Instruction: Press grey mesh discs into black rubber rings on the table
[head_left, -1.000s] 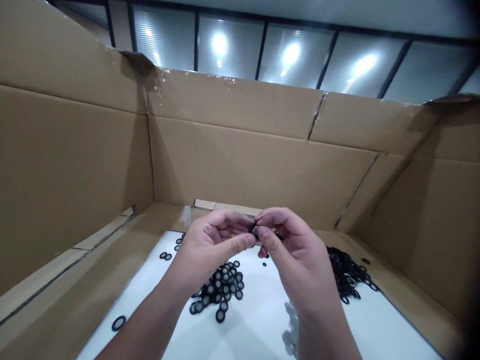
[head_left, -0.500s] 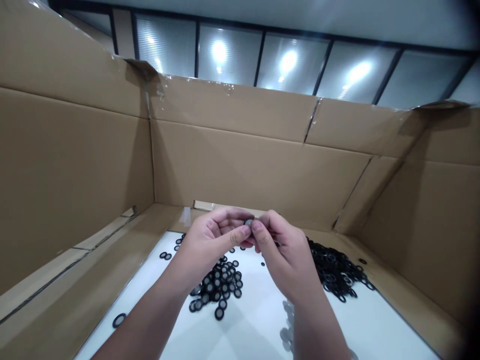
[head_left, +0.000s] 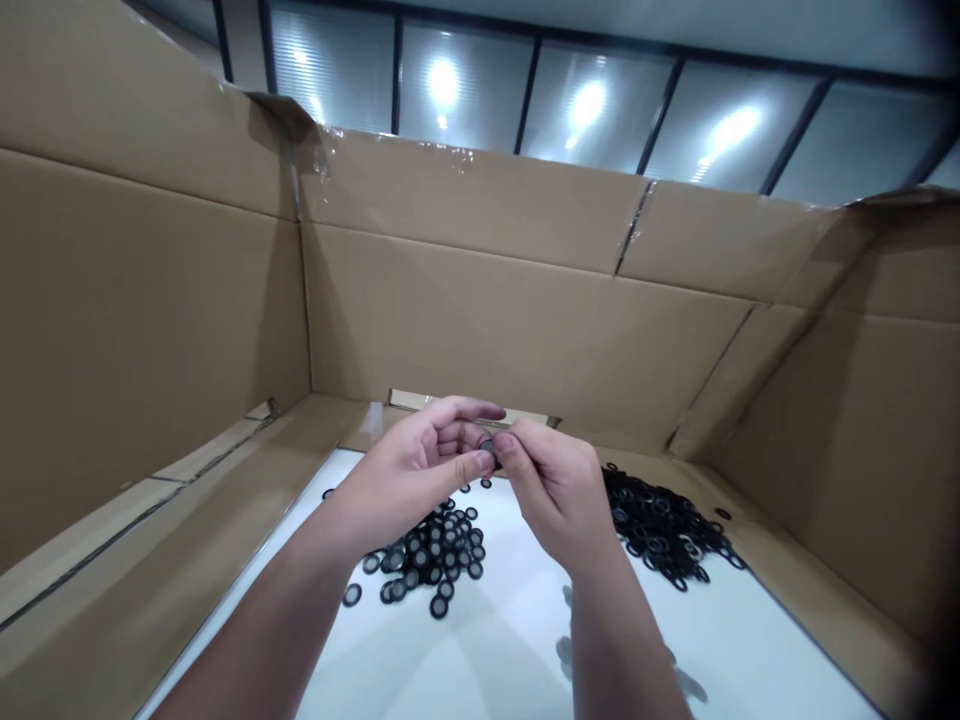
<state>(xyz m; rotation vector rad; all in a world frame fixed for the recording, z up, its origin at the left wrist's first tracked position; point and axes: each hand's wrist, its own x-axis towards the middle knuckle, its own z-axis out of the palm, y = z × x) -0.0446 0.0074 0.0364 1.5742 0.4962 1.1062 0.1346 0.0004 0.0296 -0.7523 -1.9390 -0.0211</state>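
In the middle of the view both my hands meet over the white board. Between the thumb and fingers of my left hand (head_left: pixel 442 450) is a small black rubber ring with a grey disc (head_left: pixel 489 447) in it. The thumb of my right hand (head_left: pixel 551 480) presses at its right edge, with the fingers curled behind and partly hidden. Below my left hand lies a pile of black rings with grey centres (head_left: pixel 439 545). To the right of my right hand is a heap of plain black rings (head_left: pixel 664 525). Loose grey discs (head_left: pixel 564 650) show beside my right forearm.
Tall cardboard walls (head_left: pixel 450 310) enclose the white board (head_left: pixel 480 660) at the back and both sides. A cardboard ledge (head_left: pixel 247 490) runs along the left. One stray black ring (head_left: pixel 722 513) lies near the right wall.
The view has shifted slightly. My left index finger has lifted away from the ring, and the ring with its disc has turned a little. The large ring at the left is now hidden.
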